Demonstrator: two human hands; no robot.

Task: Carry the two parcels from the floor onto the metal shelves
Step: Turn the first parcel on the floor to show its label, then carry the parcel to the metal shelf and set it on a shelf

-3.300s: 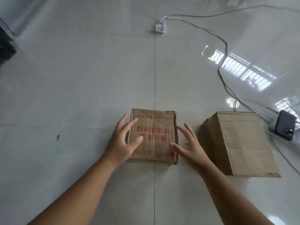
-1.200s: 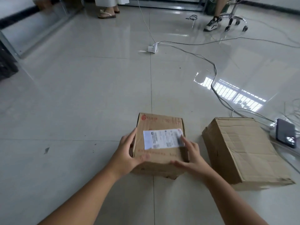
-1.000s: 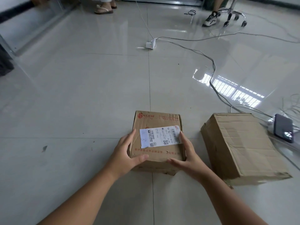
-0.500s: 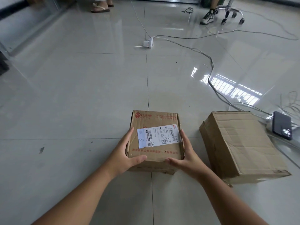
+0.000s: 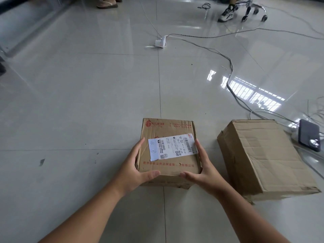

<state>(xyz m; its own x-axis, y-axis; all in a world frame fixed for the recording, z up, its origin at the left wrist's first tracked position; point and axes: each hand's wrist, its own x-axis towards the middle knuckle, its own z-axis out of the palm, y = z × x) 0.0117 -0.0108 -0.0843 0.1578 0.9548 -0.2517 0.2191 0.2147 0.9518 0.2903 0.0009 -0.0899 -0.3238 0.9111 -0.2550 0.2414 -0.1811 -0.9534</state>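
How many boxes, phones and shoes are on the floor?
Boxes: 2, the labelled box in the hands and the plain box
Phones: 1, the phone
Shoes: 2, the sandal and the sneaker
Total: 5

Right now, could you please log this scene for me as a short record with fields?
held parcel: labelled box, gripped on both sides
left hand: on the box's left side, thumb on the near edge
right hand: on the box's right side, thumb on the near edge
second parcel: plain box, on the floor to the right, untouched
nearby: phone and cables beyond the plain box
shelves: not in view
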